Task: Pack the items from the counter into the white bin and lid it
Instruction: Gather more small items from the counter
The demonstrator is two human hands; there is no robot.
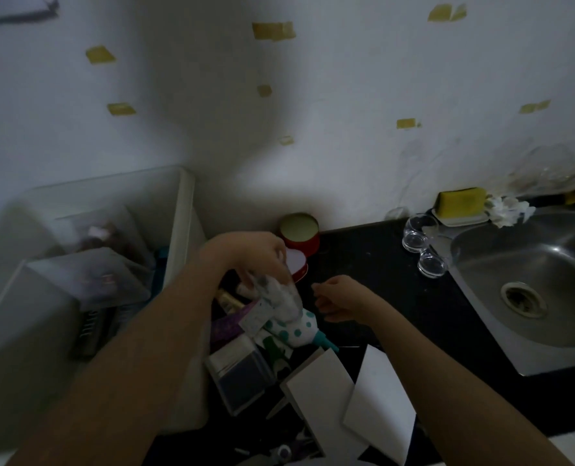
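- Task judged partly done: white bin at left of tabletop was already loaded with clear boxes and dark items; no lid was seen on it.
- A pale crumpled pouch was gripped by left hand, fingers curled round it, over the pile just right of the bin.
- Right hand was held near, loosely curled, nothing in it.
- Left to pack, counted: one dotted bag, one red tin, one heart box, two white cards, one card case; smaller bits too dark to count.
- Two glasses stood by sink.
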